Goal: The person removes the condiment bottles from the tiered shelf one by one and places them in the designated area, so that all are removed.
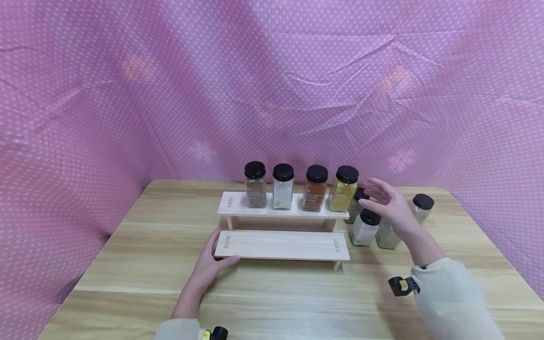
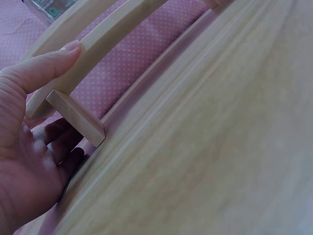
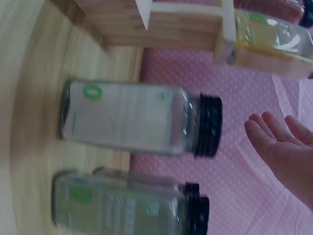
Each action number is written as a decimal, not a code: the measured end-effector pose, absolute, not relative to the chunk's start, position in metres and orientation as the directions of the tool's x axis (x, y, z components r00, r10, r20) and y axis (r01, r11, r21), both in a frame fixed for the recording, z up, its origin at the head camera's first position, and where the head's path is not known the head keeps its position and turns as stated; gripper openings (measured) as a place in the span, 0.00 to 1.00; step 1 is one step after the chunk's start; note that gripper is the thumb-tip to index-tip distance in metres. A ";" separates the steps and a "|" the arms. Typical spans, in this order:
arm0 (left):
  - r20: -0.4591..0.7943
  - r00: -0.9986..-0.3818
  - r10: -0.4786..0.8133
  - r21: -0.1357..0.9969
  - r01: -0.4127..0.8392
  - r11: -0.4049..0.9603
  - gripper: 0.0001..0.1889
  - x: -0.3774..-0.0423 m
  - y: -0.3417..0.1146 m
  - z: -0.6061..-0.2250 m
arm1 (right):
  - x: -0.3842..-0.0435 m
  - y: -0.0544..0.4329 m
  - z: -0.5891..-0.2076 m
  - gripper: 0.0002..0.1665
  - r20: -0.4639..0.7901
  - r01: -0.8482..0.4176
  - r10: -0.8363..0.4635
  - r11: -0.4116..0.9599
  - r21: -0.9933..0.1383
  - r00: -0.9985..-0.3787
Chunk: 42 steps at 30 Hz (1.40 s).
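**Left hand** [image 1: 207, 264]: fingers curled round the left end of the lower shelf, thumb laid on its front edge, the others bent in behind its leg.

**Lower shelf** [image 1: 282, 245]: pale wood, engraved at both ends; gripped at its left end, the rest running right from the left fingers.

**Right hand** [image 1: 388, 205]: raised, fingers loosely bent, thumb parted from them, a gap between fingertips and the nearest cap.

**Upper shelf** [image 1: 233, 203]: pale wood; beyond the left fingers, left of the right ones.

**Jars, black-capped, four**, upright in a row on the upper shelf. Counted toward the right fingers: brown jar [image 1: 256, 192]; white jar [image 1: 283, 194]; red-brown jar [image 1: 315, 194]; yellow jar [image 1: 343, 194], just left of the right thumb.

**Jars, black-capped, four**, on the tabletop [image 1: 140, 264]: dark jar [image 1: 353, 211], partly hidden, near the right thumb; white-labelled jar [image 1: 363, 233], below the right fingers; greenish jar [image 1: 387, 237], below the right palm; farthest jar [image 1: 423, 202], right of the right fingers, partly hidden.

**Cloth** [image 1: 272, 94]: pink, white-dotted; beyond both sets of fingers.
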State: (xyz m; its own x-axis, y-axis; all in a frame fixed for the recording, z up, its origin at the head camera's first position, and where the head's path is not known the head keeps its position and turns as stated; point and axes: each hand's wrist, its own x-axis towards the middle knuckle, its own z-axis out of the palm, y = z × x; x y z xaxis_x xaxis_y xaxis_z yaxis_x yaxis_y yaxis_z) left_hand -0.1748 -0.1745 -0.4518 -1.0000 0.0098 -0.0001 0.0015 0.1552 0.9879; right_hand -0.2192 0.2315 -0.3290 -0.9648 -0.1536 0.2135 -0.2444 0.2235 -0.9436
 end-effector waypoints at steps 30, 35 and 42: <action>-0.001 -1.000 0.003 0.982 0.000 0.189 0.52 -0.174 -0.178 -0.455 | -0.225 0.165 -0.351 0.39 0.262 -0.219 0.152 0.255 -0.942 -0.953; 0.016 -1.000 0.002 0.983 0.016 0.184 0.51 -0.172 -0.178 -0.454 | -0.225 0.160 -0.351 0.39 0.241 -0.188 0.180 0.270 -0.944 -0.954; 0.008 -1.000 0.004 0.985 0.008 0.170 0.51 -0.173 -0.175 -0.452 | -0.227 0.160 -0.348 0.38 0.239 -0.177 0.204 0.282 -0.943 -0.949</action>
State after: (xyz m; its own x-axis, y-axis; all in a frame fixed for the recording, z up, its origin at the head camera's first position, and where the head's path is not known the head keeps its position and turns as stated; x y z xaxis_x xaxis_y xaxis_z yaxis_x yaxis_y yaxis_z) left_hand -0.1731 -0.1753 -0.4515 -1.0000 0.0042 0.0078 0.0084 0.1700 0.9854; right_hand -0.2271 0.1595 -0.3478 -0.9494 0.2041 0.2389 -0.1767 0.2821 -0.9430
